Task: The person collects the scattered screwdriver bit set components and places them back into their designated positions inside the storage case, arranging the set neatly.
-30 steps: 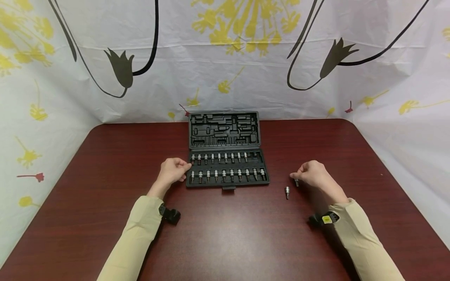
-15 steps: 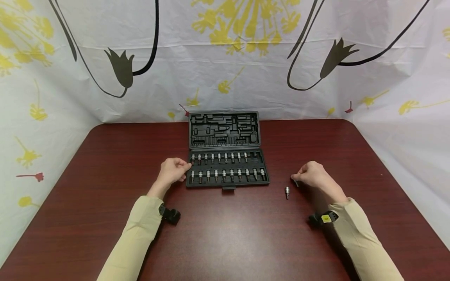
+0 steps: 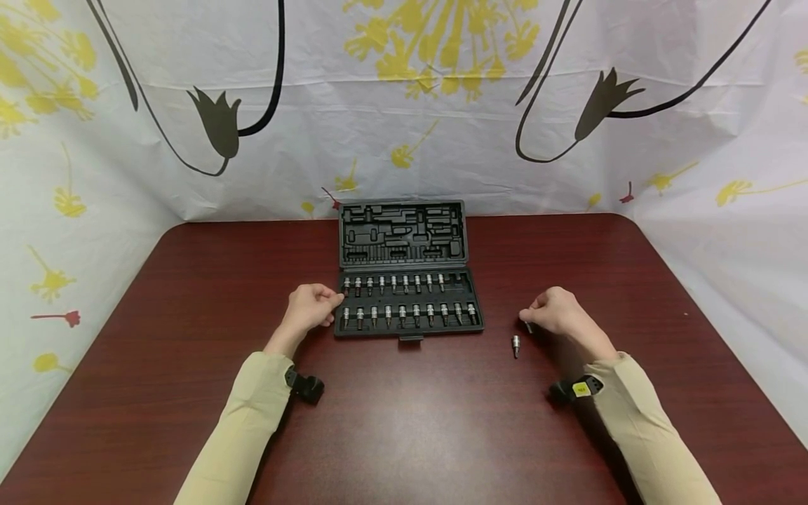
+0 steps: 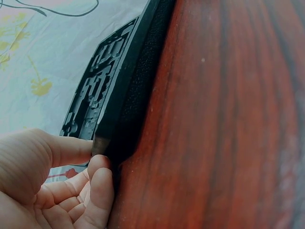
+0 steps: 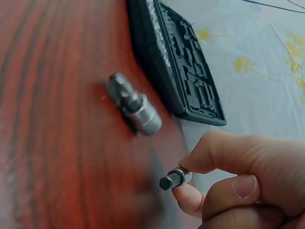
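An open black bit socket case (image 3: pixel 412 301) lies on the table, two rows of silver bit sockets in its lower half. At the case's left edge, my left hand (image 3: pixel 309 307) pinches the rim between thumb and fingers, as the left wrist view shows. My right hand (image 3: pixel 555 311) pinches a hex bit socket (image 5: pixel 175 178) by its round silver end, its dark hex tip sticking out from the fingertips. Another bit socket (image 3: pixel 515 346) lies loose on the table just left of and below that hand; the right wrist view shows it blurred.
The raised case lid (image 3: pixel 404 233) is moulded with shaped recesses. One slot (image 3: pixel 459 280) at the right end of the back row holds no socket. A dark red wooden table (image 3: pixel 404 435) lies under everything, with a patterned white cloth (image 3: pixel 442 154) behind it.
My right hand has shifted slightly left and away from me with the bit socket, which has tilted between the fingers. The left hand, the case and the loose socket stay where they were.
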Motion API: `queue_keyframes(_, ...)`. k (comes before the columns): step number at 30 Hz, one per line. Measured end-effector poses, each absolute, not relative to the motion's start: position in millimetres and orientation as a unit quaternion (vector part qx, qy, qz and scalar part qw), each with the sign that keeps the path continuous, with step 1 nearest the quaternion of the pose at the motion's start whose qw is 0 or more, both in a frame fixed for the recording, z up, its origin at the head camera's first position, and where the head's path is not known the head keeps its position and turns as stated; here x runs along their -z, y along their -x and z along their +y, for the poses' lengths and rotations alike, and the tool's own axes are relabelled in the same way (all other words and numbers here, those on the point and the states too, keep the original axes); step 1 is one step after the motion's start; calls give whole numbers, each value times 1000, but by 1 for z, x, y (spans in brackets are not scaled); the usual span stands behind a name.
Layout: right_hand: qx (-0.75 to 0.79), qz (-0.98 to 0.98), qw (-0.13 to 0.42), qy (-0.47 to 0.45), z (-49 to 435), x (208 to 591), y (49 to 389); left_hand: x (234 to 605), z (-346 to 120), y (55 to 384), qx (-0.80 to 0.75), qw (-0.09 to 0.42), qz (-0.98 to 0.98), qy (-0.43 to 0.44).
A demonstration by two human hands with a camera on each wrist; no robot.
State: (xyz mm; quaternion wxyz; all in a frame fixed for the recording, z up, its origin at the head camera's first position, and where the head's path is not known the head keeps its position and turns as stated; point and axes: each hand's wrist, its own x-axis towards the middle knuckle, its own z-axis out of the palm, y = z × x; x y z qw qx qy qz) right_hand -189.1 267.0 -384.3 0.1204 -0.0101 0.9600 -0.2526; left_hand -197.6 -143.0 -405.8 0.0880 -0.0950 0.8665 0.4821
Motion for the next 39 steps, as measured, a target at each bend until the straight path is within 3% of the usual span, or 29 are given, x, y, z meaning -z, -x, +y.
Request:
queue_keyframes(17,298,948,100,48,248,376,211,406,-144,199,-482,91,866,91)
queue_keyframes(39,433,885,173,5,219,380,231,408,-145,200,-484,99,864,94)
